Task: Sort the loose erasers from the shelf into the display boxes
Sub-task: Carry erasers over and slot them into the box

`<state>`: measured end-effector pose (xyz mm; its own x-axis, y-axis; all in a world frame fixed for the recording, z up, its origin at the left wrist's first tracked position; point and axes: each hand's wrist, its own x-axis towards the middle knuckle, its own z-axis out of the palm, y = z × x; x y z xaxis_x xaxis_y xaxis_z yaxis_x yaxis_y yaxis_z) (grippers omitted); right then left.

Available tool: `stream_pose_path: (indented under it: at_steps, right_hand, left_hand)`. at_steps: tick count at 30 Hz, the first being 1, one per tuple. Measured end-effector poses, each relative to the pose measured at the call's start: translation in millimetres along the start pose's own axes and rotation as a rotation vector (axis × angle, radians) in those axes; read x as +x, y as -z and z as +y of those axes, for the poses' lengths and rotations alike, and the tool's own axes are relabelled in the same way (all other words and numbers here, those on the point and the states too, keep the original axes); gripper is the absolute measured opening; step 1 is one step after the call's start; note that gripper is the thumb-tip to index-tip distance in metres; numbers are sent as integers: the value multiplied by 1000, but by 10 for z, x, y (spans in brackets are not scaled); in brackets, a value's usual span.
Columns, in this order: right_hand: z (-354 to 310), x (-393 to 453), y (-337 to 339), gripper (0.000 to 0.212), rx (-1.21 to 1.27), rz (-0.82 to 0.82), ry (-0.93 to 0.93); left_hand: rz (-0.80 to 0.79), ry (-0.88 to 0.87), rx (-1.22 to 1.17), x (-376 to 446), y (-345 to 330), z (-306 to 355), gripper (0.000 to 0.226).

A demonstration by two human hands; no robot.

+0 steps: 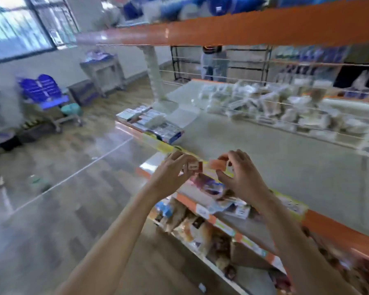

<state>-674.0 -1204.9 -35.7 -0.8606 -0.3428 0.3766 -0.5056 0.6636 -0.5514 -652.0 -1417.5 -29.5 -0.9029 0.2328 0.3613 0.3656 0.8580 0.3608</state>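
With the left hand (pixel 173 169) pinching a small boxed eraser (pixel 193 166) and the right hand (pixel 241 173) pinching an orange one (pixel 217 163) over the shelf's edge (pixel 264 145), either could slip floorward.

- A shop is being shown: long orange-edged retail shelving (pixel 264 28) is running across the upper and right parts of the frame.
- Packaged goods (pixel 254 103) are being displayed behind wire rails at upper right.
- Boxed items (pixel 151 124) are being stacked at the shelf end, centre.
- Price labels (pixel 202 210) are being carried on the lower shelf edge.
- Bagged products (pixel 192 226) are being kept below, lower centre.
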Motion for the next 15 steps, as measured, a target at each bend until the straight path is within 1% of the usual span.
stream_pose_path:
  at_steps: [3,7,8,11,15]
  right_hand:
    - [-385,286,-450,42,38,-15,-2]
    - [-706,661,-921,53,57,-55,-11]
    - [-746,774,-1006,51,47,-69,-17]
    - [-780,1202,-1239,36,10,-57,-15]
    - [-790,1885,-1565,30,-10,10,-1]
  left_hand:
    - [10,-6,20,-90,249,-540,29]
    - [38,14,-41,-37,422,-1169,28]
    - [41,17,-57,13,456,-1320,28]
    - [36,8,-63,245,558,-1776,27]
    - [24,4,-31,645,672,-2424,31]
